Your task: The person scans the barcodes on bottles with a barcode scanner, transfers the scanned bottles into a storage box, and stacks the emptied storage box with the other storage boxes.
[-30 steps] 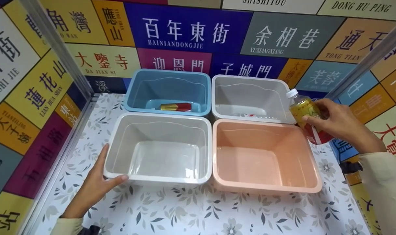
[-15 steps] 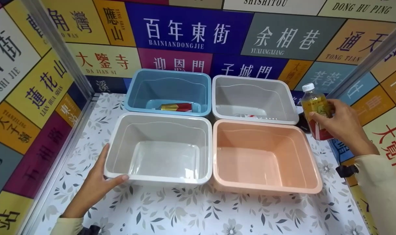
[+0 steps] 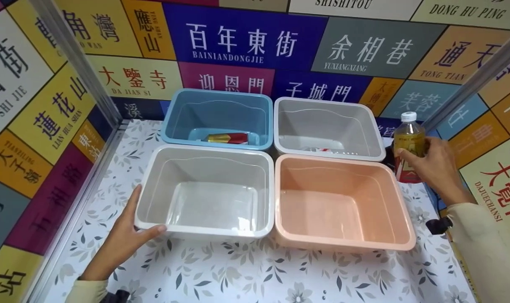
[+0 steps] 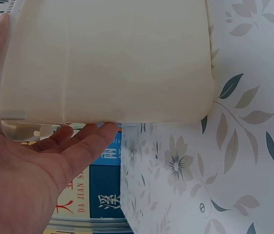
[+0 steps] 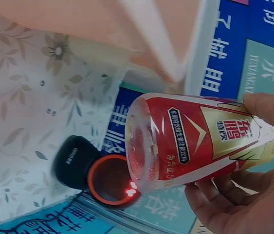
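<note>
My right hand [image 3: 439, 168] grips a clear plastic drink bottle [image 3: 408, 145] with a white cap, beyond the right side of the bins. The bottle stands near upright in the head view. In the right wrist view its red and yellow label shows, and its base is right at the orange ring of a black scanner-like device [image 5: 76, 163], where red light glows. My left hand [image 3: 122, 235] rests on the near left corner of the white bin [image 3: 208, 230]. Its thumb lies at the front rim, and the straight fingers [image 4: 90, 146] touch the bin's side below the rim.
A blue bin [image 3: 217, 93] at the back left holds a red and yellow item [image 3: 229, 138]. Inside the grey bin [image 3: 366, 126] at the back right lies a partly hidden item. The peach bin [image 3: 345, 243] stands front right. Printed panels [image 3: 255, 38] enclose the table [image 3: 238, 277].
The bottle has moved slightly right, away from the bins, and turned from tilted to near upright. My right hand still grips it. The left hand has kept its place on the white bin.
</note>
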Tool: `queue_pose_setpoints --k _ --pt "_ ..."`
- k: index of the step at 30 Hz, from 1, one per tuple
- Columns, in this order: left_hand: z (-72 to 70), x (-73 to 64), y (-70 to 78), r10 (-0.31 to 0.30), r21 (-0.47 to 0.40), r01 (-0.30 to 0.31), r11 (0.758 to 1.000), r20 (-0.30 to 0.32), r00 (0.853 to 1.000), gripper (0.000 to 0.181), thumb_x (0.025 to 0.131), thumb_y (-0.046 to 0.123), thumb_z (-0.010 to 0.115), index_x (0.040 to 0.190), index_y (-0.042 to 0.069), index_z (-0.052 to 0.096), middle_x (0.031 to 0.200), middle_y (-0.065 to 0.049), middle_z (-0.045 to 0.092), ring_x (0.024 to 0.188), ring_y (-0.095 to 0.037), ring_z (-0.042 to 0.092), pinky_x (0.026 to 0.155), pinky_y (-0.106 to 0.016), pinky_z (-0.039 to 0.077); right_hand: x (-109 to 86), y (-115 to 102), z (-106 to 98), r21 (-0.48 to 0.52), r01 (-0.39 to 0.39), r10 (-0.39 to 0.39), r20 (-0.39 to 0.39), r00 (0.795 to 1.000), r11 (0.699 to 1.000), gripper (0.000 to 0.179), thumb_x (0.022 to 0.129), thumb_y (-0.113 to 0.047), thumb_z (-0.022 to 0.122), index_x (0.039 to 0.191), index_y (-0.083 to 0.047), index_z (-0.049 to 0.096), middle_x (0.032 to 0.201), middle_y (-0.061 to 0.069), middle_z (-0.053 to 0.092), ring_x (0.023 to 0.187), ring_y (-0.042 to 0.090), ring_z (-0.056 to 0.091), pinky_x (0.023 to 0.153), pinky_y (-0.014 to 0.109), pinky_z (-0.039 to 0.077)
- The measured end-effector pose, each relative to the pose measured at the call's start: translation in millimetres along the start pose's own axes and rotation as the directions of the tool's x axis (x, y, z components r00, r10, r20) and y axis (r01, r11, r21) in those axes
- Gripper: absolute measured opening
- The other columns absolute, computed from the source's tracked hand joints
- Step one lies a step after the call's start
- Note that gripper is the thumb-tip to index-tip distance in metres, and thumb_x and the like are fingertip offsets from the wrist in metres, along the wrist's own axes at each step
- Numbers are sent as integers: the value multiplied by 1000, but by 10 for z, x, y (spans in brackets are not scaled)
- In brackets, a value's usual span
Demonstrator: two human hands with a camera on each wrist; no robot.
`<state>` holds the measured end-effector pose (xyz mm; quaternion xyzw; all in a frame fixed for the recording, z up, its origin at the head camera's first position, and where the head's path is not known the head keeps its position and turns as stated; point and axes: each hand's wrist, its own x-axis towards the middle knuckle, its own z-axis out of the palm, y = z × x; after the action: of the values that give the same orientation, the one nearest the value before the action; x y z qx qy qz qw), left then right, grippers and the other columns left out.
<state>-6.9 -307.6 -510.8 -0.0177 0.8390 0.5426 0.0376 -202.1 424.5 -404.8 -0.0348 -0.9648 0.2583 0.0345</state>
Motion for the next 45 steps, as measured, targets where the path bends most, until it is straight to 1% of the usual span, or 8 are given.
queue_pose_setpoints --k 3,7,24,33,37,40,42,45 --pt "2 2 7 0 3 0 1000 2 1000 129 93 26 92 178 37 -4 183 -19 14 150 -50 43 116 -75 39 -14 40 67 14 -27 27 -3 1000 1000 99 105 -61 65 159 15 33 144 40 45 122 54 54 91 46 62" --pt "0 -2 14 0 7 0 1000 -1 1000 129 93 27 93 178 36 -4 183 -19 15 149 -50 44 116 -74 40 -22 71 137 33 -45 45 -11 999 998 102 103 -63 66 159 14 30 146 41 41 128 56 50 107 74 51" --pt "1 -16 17 -8 -3 8 1000 4 1000 127 94 28 91 178 39 -3 183 -17 15 149 -48 43 117 -73 39 5 299 263 129 -116 115 9 993 985 97 104 -52 71 159 13 24 153 43 42 138 61 52 108 72 48" --pt "-9 -14 7 -16 -2 16 1000 3 1000 127 94 27 92 178 39 -3 183 -18 15 149 -49 44 116 -72 40 21 359 324 114 -84 87 -19 996 990 99 104 -52 72 161 14 27 153 42 45 135 59 54 107 71 51" --pt "-8 -13 11 -20 3 20 1000 3 1000 127 94 26 91 178 39 -4 183 -18 12 149 -48 43 117 -73 40 35 404 342 96 -75 79 -39 996 993 97 102 -54 74 157 15 34 147 41 52 129 58 59 86 36 67" --pt "-5 -12 13 -20 2 20 1000 2 1000 127 94 25 91 177 39 -4 184 -17 11 151 -48 41 117 -74 38 42 432 354 85 -78 83 -54 995 993 98 101 -55 75 154 16 35 144 40 52 126 57 60 66 8 49" --pt "-3 -13 14 -11 10 11 1000 0 1000 127 94 25 91 178 38 -3 183 -17 11 151 -48 41 118 -74 38 44 441 367 69 -83 88 -71 994 994 99 100 -57 75 153 17 36 143 41 50 125 57 58 69 11 48" --pt "-2 -16 12 0 24 0 1000 -2 1000 127 94 26 91 178 36 -3 183 -18 12 151 -47 41 118 -75 36 45 441 377 47 -114 118 -86 989 992 104 100 -61 73 155 17 32 144 41 44 128 56 51 89 43 62"
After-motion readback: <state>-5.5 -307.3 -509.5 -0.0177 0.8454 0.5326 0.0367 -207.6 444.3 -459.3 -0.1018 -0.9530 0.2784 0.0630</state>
